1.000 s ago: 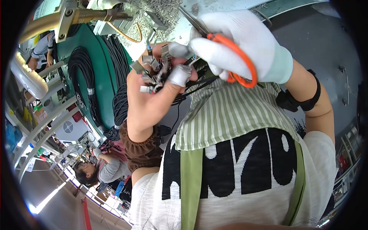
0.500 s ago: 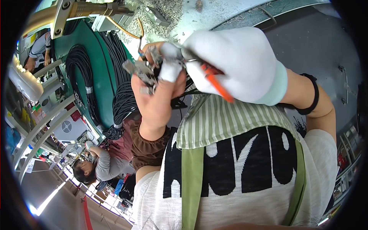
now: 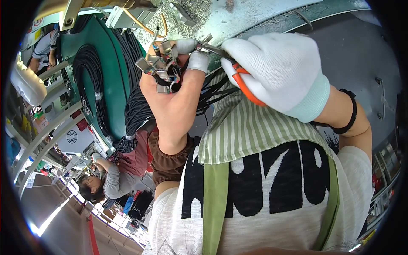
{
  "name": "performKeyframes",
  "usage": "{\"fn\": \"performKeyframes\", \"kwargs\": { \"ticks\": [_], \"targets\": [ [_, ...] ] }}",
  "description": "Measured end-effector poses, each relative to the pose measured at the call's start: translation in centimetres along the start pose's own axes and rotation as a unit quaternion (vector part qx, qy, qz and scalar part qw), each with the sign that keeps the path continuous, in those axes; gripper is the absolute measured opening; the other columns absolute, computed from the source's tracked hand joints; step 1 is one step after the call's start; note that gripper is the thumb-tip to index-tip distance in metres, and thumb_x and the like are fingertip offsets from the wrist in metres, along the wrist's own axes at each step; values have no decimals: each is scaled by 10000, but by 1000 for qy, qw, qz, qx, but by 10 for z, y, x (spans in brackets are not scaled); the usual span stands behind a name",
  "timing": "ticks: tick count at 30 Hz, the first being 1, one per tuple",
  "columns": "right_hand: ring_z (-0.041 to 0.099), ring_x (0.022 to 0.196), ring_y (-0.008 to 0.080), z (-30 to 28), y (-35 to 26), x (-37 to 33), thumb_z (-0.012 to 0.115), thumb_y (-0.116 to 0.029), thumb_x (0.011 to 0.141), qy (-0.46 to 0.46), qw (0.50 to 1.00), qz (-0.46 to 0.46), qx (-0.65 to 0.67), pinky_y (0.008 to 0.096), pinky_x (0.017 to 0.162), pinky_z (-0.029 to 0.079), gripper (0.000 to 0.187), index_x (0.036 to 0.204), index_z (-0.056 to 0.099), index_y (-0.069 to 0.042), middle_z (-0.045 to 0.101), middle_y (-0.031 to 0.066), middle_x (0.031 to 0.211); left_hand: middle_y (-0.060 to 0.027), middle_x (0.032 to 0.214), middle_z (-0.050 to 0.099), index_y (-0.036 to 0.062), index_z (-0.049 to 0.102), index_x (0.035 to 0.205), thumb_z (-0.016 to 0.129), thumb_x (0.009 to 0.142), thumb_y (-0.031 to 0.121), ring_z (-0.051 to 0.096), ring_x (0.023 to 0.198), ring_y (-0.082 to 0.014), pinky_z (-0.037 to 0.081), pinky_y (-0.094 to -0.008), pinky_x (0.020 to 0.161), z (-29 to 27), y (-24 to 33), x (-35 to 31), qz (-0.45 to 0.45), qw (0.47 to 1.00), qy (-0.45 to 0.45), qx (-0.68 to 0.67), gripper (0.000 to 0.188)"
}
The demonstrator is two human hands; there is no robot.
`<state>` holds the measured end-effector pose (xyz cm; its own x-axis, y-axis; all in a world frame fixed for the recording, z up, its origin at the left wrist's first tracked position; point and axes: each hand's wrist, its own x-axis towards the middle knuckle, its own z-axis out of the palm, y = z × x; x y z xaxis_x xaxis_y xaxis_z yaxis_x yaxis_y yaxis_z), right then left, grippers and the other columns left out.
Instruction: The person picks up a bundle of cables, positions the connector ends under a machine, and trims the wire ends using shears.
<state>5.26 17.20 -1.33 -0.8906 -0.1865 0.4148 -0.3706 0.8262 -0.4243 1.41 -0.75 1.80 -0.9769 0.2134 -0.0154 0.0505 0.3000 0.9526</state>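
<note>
My left hand (image 3: 180, 95), with white covers on the thumb and a fingertip, is closed around several black cables (image 3: 214, 91). Their ends carry metal connector shells (image 3: 145, 66) with small coloured wires, fanned out over the palm. Between thumb and finger, one connector (image 3: 207, 39) is pinched. My right hand (image 3: 282, 72), in a white knit glove with a pale green cuff, grips orange-handled pliers (image 3: 248, 91). The dark jaws point left to the pinched connector; whether they bite on it I cannot tell. Part of the handles is hidden in the glove.
Small pale pieces (image 3: 193, 23) lie heaped on the worktop (image 3: 242, 21) beyond my hands. Coiled black cables (image 3: 87, 70) rest on a green surface (image 3: 112, 80) at left. A metal fixture (image 3: 127, 18) stands at the far left. Another person (image 3: 114, 180) sits lower left.
My right hand and the pliers have shifted slightly right. The left hand has turned a little, and the connectors show more sharply. Both hands keep their hold.
</note>
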Motion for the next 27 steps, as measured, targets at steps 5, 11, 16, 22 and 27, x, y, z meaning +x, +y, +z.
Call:
{"fn": "performKeyframes", "kwargs": {
  "ticks": [5, 11, 16, 22, 27],
  "targets": [
    [457, 452, 118, 5, -2, 4, 692, -137, 791, -27, 955, 60, 288, 261, 438, 359, 142, 893, 659, -44, 501, 26, 552, -15, 887, 575, -19, 538, 1084, 603, 781, -65, 508, 760, -50, 421, -189, 709, 5, -16, -1, 114, 993, 33, -25, 313],
    [379, 470, 47, 10, -1, 7, 649, -117, 842, 2, 944, 42, 327, 234, 442, 307, 118, 864, 640, -1, 467, 4, 536, -25, 943, 573, -17, 496, 1127, 609, 790, -60, 513, 788, -54, 416, -188, 723, -5, -18, 3, 122, 992, -28, 18, 359],
    [397, 460, 59, 15, -2, 10, 660, -128, 834, -43, 919, 73, 386, 240, 444, 325, 131, 858, 640, -1, 461, 17, 525, -25, 939, 584, -12, 522, 1117, 638, 782, -51, 530, 809, -56, 426, -191, 729, -3, -20, 2, 46, 997, 38, -56, 357],
    [489, 470, 58, 24, -1, 9, 655, -137, 829, 60, 977, 19, 205, 264, 435, 349, 125, 835, 629, -15, 477, 37, 526, -11, 853, 605, -17, 557, 1079, 656, 770, -58, 551, 755, -57, 447, -196, 701, 1, -13, 3, 6, 997, 58, -42, 327],
    [520, 454, 71, 26, 3, 11, 632, -171, 853, 17, 983, 16, 185, 267, 412, 362, 146, 844, 621, -26, 501, 29, 519, 1, 738, 592, -30, 580, 1007, 647, 790, -35, 505, 608, -45, 402, -188, 563, -3, -10, 9, -37, 999, 17, -30, 227]
  ]
}}
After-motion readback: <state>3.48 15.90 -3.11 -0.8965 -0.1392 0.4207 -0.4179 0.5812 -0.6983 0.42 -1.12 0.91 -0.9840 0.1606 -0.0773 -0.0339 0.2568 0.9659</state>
